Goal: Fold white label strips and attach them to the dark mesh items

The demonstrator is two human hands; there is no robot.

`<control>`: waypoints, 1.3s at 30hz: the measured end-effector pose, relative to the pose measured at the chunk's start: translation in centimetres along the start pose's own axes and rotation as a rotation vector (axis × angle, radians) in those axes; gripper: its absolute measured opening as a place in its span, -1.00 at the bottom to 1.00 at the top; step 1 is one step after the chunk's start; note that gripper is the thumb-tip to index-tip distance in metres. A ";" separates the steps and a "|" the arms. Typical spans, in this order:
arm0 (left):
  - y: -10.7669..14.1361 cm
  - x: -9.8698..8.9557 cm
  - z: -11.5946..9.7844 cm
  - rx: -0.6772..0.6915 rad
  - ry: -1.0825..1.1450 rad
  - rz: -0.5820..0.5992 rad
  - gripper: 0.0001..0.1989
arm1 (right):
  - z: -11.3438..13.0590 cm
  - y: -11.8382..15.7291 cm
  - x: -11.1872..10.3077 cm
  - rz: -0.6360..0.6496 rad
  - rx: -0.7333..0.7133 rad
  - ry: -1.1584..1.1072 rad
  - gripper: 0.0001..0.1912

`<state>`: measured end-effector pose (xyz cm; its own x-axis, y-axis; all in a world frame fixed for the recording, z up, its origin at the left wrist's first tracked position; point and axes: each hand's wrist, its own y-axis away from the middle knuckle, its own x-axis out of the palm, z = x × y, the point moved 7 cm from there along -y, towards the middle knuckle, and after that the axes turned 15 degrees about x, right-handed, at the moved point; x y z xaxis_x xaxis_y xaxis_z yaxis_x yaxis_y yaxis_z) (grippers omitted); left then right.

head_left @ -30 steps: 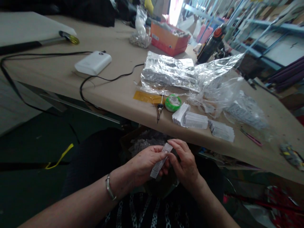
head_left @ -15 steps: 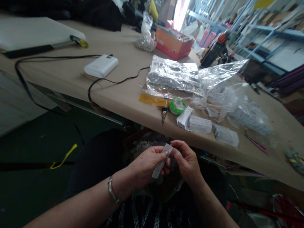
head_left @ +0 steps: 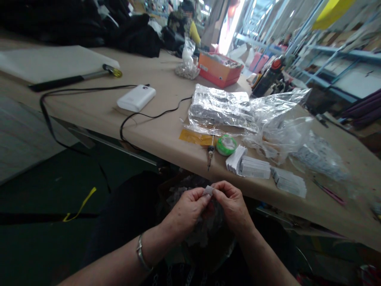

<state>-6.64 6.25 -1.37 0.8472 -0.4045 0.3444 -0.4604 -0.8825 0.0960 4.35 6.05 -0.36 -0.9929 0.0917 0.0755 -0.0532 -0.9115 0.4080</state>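
Note:
Between my two hands, over my lap, is a small white label [head_left: 208, 190]. My left hand [head_left: 190, 206] pinches it between thumb and forefinger. From the other side, the thumb and fingertips of my right hand [head_left: 230, 200] are closed on the label too. Only a short piece of it shows; my fingers cover the rest. Below the hands lies a heap of pale scraps [head_left: 199, 234] in a dark container. On the table edge ahead are stacks of printed labels [head_left: 254, 167], a green round tub [head_left: 226, 145] and a pen-like tool with a metal tip [head_left: 210, 153].
A clear plastic bag [head_left: 220, 109] lies behind the labels. A white power bank [head_left: 137, 98] with a black cable, a hammer-like tool [head_left: 77, 78] and an orange box [head_left: 220, 69] are farther back. Pink-handled tweezers [head_left: 329, 192] rest at the right. A person [head_left: 183, 24] is in the background.
The label was long and flat in my left hand; now only a short end shows, with both hands' fingertips on it. The view has tilted up a little.

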 end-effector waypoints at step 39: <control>-4.3 -3.4 -4.9 0.470 -0.528 -0.164 -0.83 | 3.6 -2.5 0.3 -0.257 -0.333 0.384 -0.88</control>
<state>-8.81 12.60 1.62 0.9654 -0.2149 -0.1480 -0.2540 -0.9038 -0.3444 4.55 9.82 1.93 -0.9077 0.2314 -0.3501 -0.2669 -0.9621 0.0562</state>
